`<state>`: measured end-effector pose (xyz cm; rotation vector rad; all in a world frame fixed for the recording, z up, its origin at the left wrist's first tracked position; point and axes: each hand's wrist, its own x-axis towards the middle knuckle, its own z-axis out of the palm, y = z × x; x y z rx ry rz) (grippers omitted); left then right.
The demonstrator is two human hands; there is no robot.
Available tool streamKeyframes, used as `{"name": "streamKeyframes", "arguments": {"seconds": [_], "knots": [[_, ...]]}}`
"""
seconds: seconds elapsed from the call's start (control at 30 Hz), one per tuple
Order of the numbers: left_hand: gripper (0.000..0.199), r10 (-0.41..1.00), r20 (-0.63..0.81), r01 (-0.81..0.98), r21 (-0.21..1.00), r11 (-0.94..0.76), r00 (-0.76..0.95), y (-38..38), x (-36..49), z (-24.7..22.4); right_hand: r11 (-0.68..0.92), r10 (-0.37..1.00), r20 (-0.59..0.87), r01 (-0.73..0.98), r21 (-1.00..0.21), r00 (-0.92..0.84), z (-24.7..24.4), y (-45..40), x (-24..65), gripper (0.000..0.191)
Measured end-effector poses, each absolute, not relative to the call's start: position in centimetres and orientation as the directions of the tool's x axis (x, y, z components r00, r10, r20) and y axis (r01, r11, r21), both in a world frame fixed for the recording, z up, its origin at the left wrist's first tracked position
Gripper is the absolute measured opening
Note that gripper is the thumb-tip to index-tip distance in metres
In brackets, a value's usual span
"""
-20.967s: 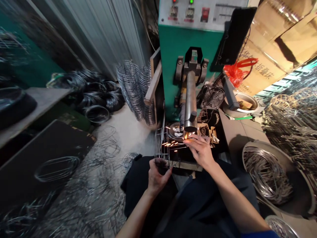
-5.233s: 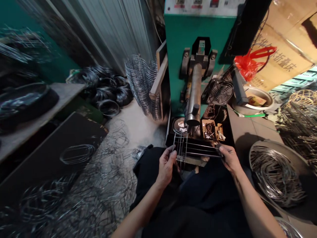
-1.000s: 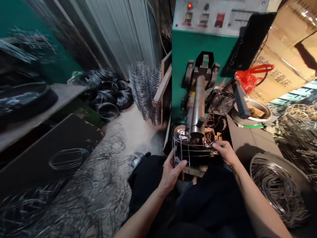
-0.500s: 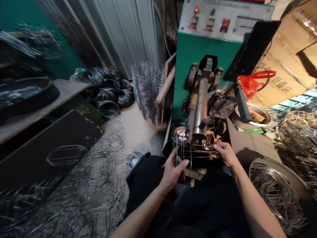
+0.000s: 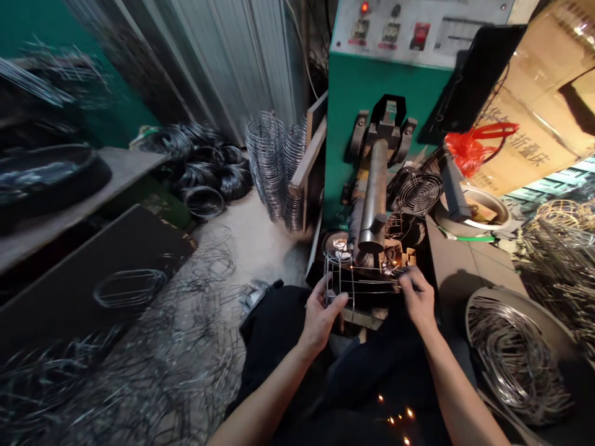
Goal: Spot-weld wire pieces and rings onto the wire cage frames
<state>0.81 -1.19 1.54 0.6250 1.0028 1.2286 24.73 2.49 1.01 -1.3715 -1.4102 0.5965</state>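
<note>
My left hand [image 5: 323, 313] is closed around the left side of a small wire frame [image 5: 353, 291], its thumb and fingers on the thin metal rods. My right hand [image 5: 417, 296] pinches at the right end of the same frame's long wires; the fingertips partly hide what they grip. The frame lies under the thick metal arm [image 5: 374, 198] of a green spot welding machine [image 5: 362, 87], touching or close below its tip. A tiny glow shows at the wire near that tip. Several bright sparks [image 5: 395, 419] stand out against my dark clothing.
Bent wires fill a basin [image 5: 515, 365] at the right. Stacked wire rings [image 5: 266, 164] stand left of the machine, beside a wooden board [image 5: 309, 155]. Loose wire [image 5: 181, 378] litters the floor at left. A round wire grille [image 5: 419, 193] and a pot [image 5: 499, 210] sit at right.
Sparks have appeared over my clothing, along with a glow at the wire. My right hand has turned and curled more at the wire ends. The frame has shifted slightly left.
</note>
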Motion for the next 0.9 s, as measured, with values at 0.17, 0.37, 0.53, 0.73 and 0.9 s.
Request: {"name": "streamKeyframes", "arguments": {"seconds": [0.17,0.37,0.53,0.73,0.9], "knots": [[0.091,0.963,-0.269,-0.457,0.856,0.243,0.010,-0.9,0.7,1.3,0.283,0.911,0.387,0.468,-0.837,0.143,1.0,2.5,23.3,0.046],[0.094,0.956,-0.292,-0.489,0.836,0.250,-0.009,-1.4,0.7,1.6,0.335,0.895,0.433,0.482,-0.810,0.106,1.3,3.1,22.8,0.047],[0.092,0.964,-0.267,-0.477,0.849,0.227,-0.016,-0.7,0.7,1.6,0.300,0.903,0.409,0.489,-0.819,0.130,1.2,3.9,22.8,0.052],[0.091,0.974,-0.227,-0.463,0.863,0.200,-0.001,0.6,1.1,1.7,0.313,0.898,0.423,0.494,-0.811,0.125,1.2,5.3,23.3,0.051],[0.089,0.977,-0.213,-0.475,0.859,0.193,0.011,1.6,1.6,1.7,0.302,0.904,0.410,0.504,-0.809,0.117,1.2,6.2,24.0,0.050]]}}
